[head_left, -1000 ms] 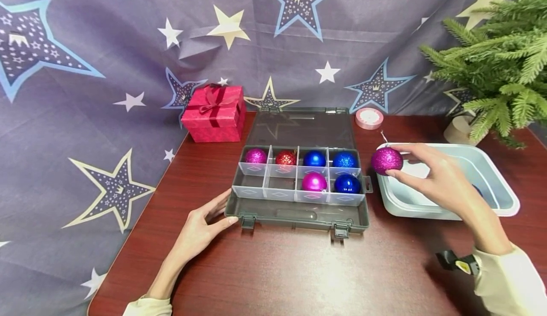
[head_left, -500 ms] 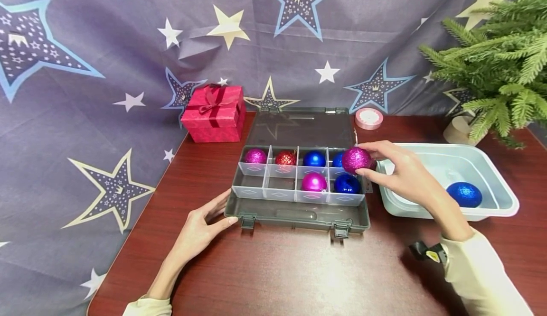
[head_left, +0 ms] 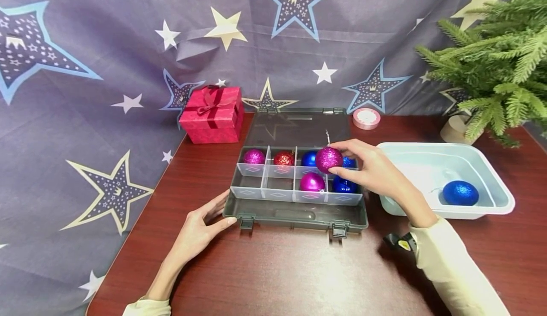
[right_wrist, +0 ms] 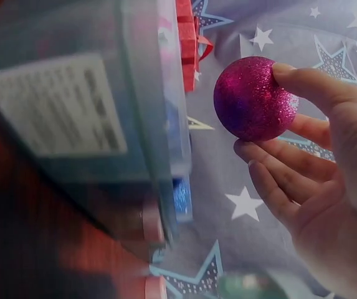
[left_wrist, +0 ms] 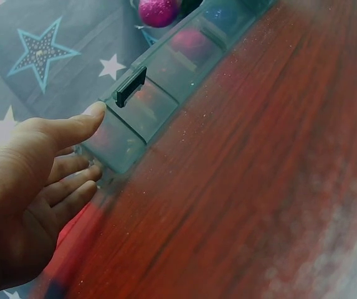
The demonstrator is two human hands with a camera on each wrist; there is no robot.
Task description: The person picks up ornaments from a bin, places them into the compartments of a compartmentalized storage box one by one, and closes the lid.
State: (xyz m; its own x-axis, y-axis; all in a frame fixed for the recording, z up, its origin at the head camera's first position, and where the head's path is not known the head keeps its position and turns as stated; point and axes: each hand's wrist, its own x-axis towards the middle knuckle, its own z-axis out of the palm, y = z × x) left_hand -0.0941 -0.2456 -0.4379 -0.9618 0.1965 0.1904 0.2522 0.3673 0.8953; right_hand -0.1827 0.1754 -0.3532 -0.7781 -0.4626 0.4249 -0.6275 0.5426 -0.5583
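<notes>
Glitter bauble (head_left: pixel 329 160) in right grip (head_left: pixel 376 168)

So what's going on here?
Someone is handling baubles at an open divided box. Their right hand holds a glittery magenta ball by thumb and fingers above the box, not set down yet. The left hand touches the box's near left corner. Six other balls sit in the compartments: magenta, red, pink and blues. One blue ball lies in the pale tub to the right.
</notes>
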